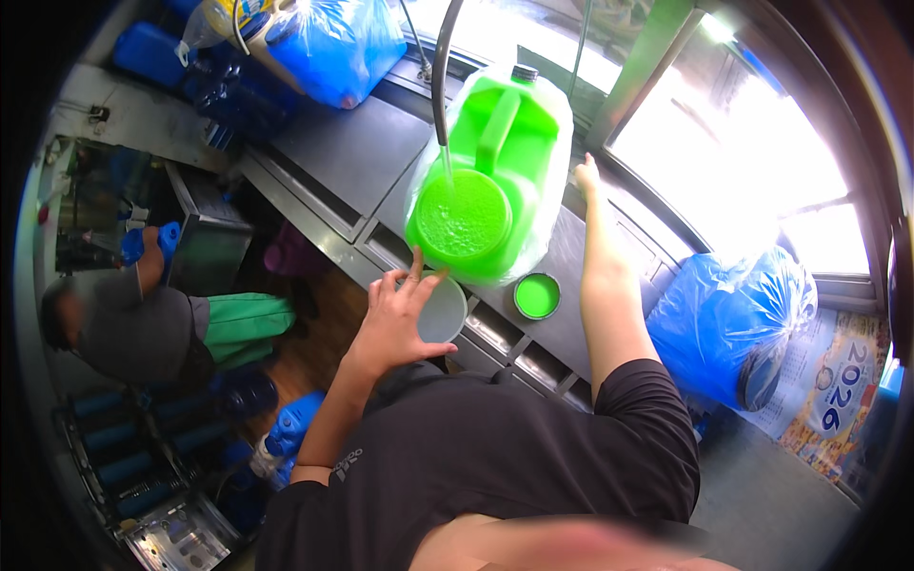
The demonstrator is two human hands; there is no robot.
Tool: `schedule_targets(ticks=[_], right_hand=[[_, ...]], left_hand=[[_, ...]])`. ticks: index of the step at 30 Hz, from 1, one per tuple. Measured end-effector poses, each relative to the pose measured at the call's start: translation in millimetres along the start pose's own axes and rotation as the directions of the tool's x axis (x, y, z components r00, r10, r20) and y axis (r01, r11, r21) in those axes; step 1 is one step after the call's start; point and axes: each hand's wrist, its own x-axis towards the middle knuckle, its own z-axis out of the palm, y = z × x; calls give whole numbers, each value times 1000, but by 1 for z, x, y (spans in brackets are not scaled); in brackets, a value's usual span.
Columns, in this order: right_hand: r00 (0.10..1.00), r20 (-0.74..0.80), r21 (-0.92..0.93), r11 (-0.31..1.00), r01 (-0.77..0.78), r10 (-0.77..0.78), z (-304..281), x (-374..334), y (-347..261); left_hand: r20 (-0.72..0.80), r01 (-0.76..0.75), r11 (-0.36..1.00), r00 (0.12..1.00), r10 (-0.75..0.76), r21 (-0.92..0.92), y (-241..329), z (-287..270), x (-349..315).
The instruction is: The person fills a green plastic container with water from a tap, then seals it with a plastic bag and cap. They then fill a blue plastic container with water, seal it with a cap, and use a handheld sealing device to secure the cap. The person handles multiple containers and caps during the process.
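From where I stand, the big green jug (514,124) takes up the middle of the metal counter (352,157), with a black cap at its far end and a round patch of bubbly green liquid (464,214) at its near end. A thin stream runs down into that froth from a dark hose (444,76) hanging over the jug. The person in the dark shirt (495,438) has the left hand (400,309) just in front of the jug, thumb and fingers spread around the rim of a pale round tub (445,312) and gripping it. The right hand (587,178) is at the end of a stretched arm, to the jug's right; I cannot tell whether its fingers are closed on anything. A small round cup of green (537,296) sits just in front of the jug, towards its right. Farther right of the jug stands a bagged blue container (724,319), and beyond its left side is a bulging clear bag with blue inside (333,57). Well off to the jug's left, a co-worker in green trousers (246,328) has a hand by a blue jug (169,240).
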Motion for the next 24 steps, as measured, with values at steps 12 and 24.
schedule_targets(ticks=[12, 24], right_hand=[[961, 56, -545, 798, 256, -270, -7, 21, -18], [992, 45, -647, 754, 116, -114, -16, 17, 3]], left_hand=[[-50, -36, 999, 998, 35, -24, 5, 10, 5], [-29, -28, 1000, 999, 27, -11, 6, 9, 4]])
